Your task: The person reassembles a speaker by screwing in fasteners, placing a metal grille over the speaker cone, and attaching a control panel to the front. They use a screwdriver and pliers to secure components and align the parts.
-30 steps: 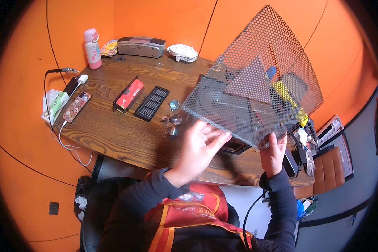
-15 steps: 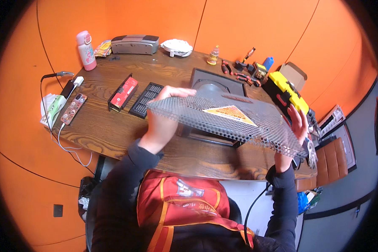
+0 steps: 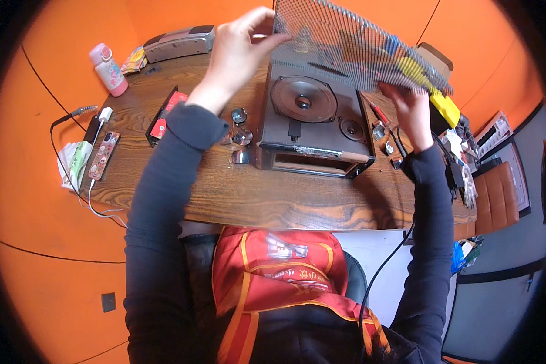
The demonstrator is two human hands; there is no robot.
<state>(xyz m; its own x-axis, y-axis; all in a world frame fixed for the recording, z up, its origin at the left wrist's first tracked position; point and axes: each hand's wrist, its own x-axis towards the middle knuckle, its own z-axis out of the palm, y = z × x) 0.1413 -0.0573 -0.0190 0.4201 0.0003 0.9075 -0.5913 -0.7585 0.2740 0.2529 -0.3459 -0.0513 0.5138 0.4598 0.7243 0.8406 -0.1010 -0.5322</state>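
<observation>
A perforated metal speaker grille [image 3: 340, 39] is raised and tilted over the far side of an opened speaker box [image 3: 324, 133]. My left hand [image 3: 239, 57] pinches the grille's left edge between thumb and fingers. At its lower right edge, my right hand [image 3: 409, 112] grips it from beneath, with some fingers hidden. Below them the box lies with its large speaker cone [image 3: 285, 100] and a small tweeter [image 3: 351, 129] facing up. A long rectangular opening [image 3: 315, 164] shows in its near side. Round shiny knobs [image 3: 242, 136] sit just left of the box.
A red circuit board [image 3: 159, 127], a phone [image 3: 104, 156] with a white cable and a soldering iron [image 3: 76, 113] are at the left. Farther back stand a pink bottle [image 3: 109, 71] and a grey device [image 3: 179, 44]. A yellow toolbox [image 3: 446, 109] and a screwdriver [image 3: 377, 110] lie right.
Both hands have carried the grille up and away from me, tilting it more upright. The speaker box and the knobs beside it now show. The view has shifted slightly.
</observation>
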